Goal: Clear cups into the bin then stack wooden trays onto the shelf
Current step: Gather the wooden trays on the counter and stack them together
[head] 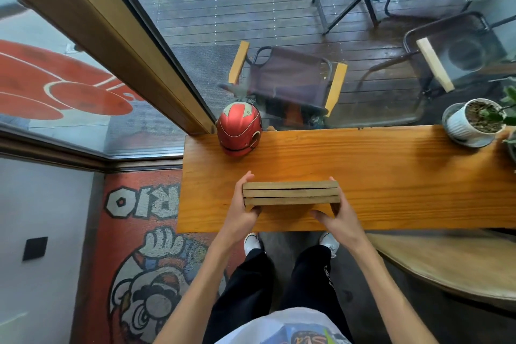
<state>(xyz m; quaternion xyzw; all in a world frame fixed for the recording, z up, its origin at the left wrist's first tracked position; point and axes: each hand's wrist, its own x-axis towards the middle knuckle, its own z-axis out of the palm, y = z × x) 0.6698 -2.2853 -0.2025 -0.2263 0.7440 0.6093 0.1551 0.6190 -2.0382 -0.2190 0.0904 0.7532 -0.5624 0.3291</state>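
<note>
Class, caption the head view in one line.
Both hands, left hand and right hand, grip stacked wooden trays over orange wooden shelf.

One camera only, up on my head, tipped steeply down and forward. It looks past my chest and forearms onto the long orange-brown wooden shelf (391, 176) close below me, with my white shoes (252, 243) on the floor underneath.
</note>
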